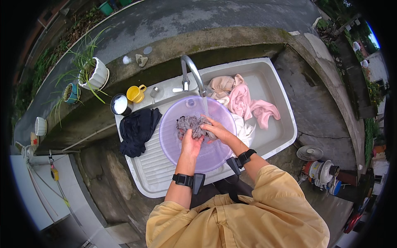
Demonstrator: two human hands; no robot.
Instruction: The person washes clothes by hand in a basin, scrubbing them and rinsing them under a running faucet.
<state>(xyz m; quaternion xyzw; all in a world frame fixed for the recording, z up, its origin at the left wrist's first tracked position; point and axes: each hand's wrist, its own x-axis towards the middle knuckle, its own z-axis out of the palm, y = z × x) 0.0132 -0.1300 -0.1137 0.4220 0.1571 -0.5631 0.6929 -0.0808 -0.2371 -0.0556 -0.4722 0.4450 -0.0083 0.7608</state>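
Between both hands is a bunched, wet grey cloth [194, 123], held over a translucent purple plastic basin [169, 148]. My left hand [190, 144] grips its near side from below. On its right side, my right hand [217, 128] has the fingers wrapped around the fabric. A chrome faucet [195, 73] arches over the basin, and water runs from its spout just beyond my right hand. Water covers the basin's bottom. The basin rests across the ribbed drainboard [155, 170] and the bowl of a pale laundry sink [279, 130].
Dark clothing [138, 131] lies on the drainboard's left. Pink garments [240, 100] and white fabric [245, 131] lie in the sink bowl. A yellow mug [136, 94] and a black cup of white powder [120, 104] stand at the back left. Potted plants [94, 74] line the concrete ledge.
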